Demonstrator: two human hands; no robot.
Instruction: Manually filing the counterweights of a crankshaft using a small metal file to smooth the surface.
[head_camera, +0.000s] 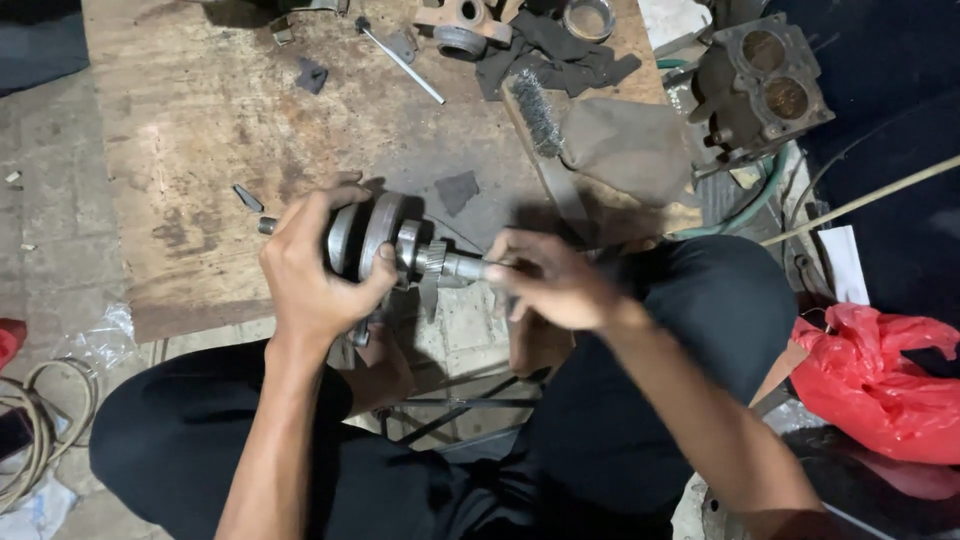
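Note:
My left hand (315, 270) grips a grey metal crankshaft (385, 240) by its round flywheel webs, holding it level over the near edge of a worn wooden board (200, 120). A small gear (432, 258) sits on the shaft, whose end points right. My right hand (550, 280) closes around that shaft end (465, 268); its fingers hide whatever it may hold there. I squat with both knees in black trousers below the part.
On the board lie a wire brush (537, 112), a grey cloth (625, 145), a dark rag (550, 55), a metal rod (405, 65) and engine pieces (460, 25). An engine block (760, 80) stands at right, a red plastic bag (880, 380) beside my right knee, cables (40, 420) at left.

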